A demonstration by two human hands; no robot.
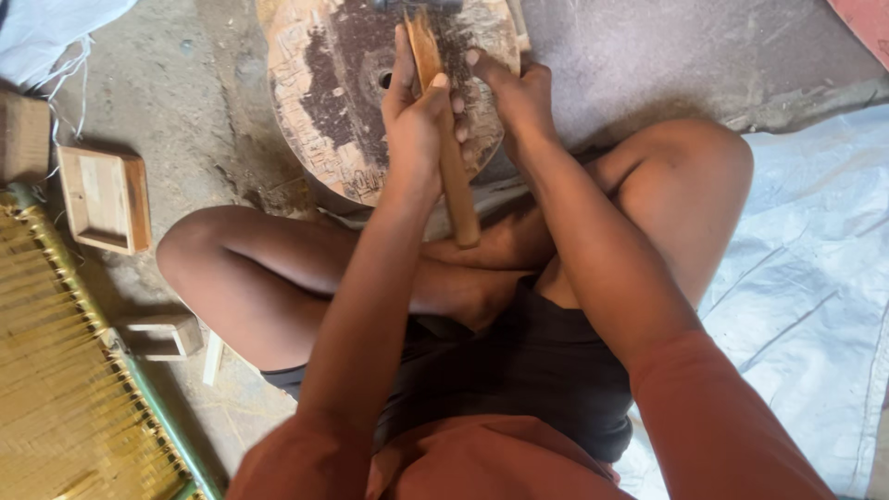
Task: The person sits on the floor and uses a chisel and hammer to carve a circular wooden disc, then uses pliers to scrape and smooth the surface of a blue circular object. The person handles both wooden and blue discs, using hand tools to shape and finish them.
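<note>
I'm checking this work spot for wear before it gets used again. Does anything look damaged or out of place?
Yes: the round wooden block under both hands is badly worn, its top scarred with cuts, a dark patch across the middle and a chipped lower edge. The left hand grips a wooden handle; the right hand rests beside it.

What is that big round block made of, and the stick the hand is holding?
The round block looks like raw, unpolished wood: pale brown, with a dark worn patch and many cut marks near its edge. The stick in the left hand looks like smooth wood too, orange-brown with an even surface; it is probably a tool handle, though its top end is cut off by the frame.
</note>
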